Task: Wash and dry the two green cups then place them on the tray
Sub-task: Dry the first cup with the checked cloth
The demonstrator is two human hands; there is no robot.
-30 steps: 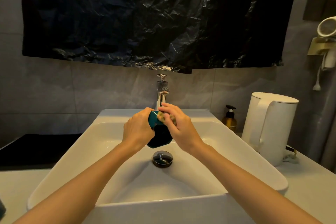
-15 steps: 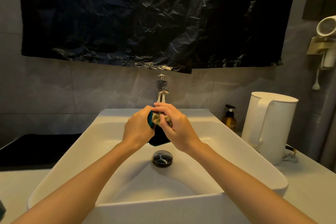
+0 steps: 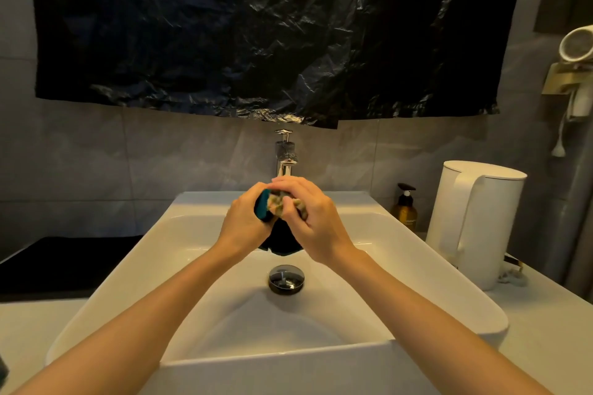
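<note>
Over the white sink (image 3: pixel 433 269), just below the chrome tap (image 3: pixel 285 157), my left hand (image 3: pixel 244 224) grips a dark green cup (image 3: pixel 279 239) tilted with its mouth toward the right. My right hand (image 3: pixel 313 218) pinches a small yellowish cloth or sponge (image 3: pixel 277 204) and presses it into the cup's mouth. Only the cup's teal rim and dark lower body show between my hands. A second green cup and a tray are not identifiable in view.
A round metal drain plug (image 3: pixel 286 278) sits in the basin below the cup. A white kettle (image 3: pixel 475 221) and a brown pump bottle (image 3: pixel 405 208) stand on the counter to the right. A black mat (image 3: pixel 64 263) lies to the left. A hairdryer (image 3: pixel 577 51) hangs at right.
Both hands have risen slightly with the cup, closer to the tap. My right hand has worked the cloth deeper into the cup's mouth.
</note>
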